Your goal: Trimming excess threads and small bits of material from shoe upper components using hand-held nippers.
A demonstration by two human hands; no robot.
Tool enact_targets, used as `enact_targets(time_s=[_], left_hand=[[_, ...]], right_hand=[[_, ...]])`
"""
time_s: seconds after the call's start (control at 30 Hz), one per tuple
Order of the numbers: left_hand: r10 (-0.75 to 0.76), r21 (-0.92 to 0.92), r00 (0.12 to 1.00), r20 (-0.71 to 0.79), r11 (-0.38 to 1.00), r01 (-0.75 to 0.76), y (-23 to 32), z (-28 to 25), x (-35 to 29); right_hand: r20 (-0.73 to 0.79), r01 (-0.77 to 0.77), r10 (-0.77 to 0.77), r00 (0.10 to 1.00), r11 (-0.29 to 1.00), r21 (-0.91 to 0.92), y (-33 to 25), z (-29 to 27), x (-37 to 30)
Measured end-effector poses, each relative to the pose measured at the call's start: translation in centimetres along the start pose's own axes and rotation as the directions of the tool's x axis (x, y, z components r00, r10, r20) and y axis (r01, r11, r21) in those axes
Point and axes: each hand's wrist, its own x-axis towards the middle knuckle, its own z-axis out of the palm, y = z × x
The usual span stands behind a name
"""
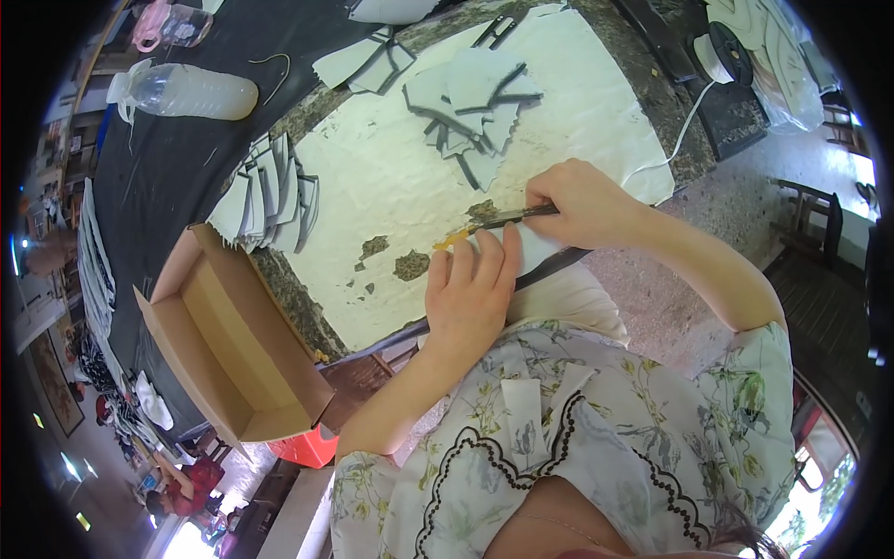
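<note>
My left hand [475,284] lies with its fingers stretched out, pressing on a white piece [529,246] near the table's front edge. A dark strip [507,220] runs along the far edge of that piece. My right hand [582,200] is closed on the strip's right end, its fingers curled and partly hidden. Just beyond my left fingertips lies a small yellow-orange thing [453,238], its kind unclear. Farther off, a loose heap of white pieces with dark grey edges [475,98] lies on the white sheet [363,177].
At the left, more dark-edged white pieces [265,196] overlap in a row, beside an open cardboard box [209,317]. A plastic bottle [191,91] lies on the black cloth [168,168]. A spool [729,51] with white cord stands at the far right.
</note>
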Motion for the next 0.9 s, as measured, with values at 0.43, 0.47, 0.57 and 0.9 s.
enact_targets(time_s=[0.43, 0.47, 0.57, 0.9], left_hand=[[0.057, -0.009, 0.998, 0.024, 0.998, -0.057, 0.9, 0.1, 0.8], [0.06, 0.0, 0.998, 0.026, 0.998, -0.06, 0.9, 0.1, 1.0], [0.067, 0.029, 0.997, 0.048, 0.997, -0.068, 0.9, 0.0, 1.2], [0.042, 0.036, 0.995, 0.095, 0.998, -0.045, 1.2, -0.2, 1.9]], right_hand=[[-0.118, 0.168, -0.172, 0.978, 0.985, -0.047, 2.1, -0.5, -0.1], [-0.097, 0.147, -0.147, 0.984, 0.989, -0.007, 2.1, -0.9, -0.1], [-0.069, 0.124, -0.123, 0.99, 0.992, 0.002, 2.0, -1.4, 0.1], [-0.123, 0.123, -0.135, 0.983, 0.987, -0.099, 2.3, -0.7, -0.2]])
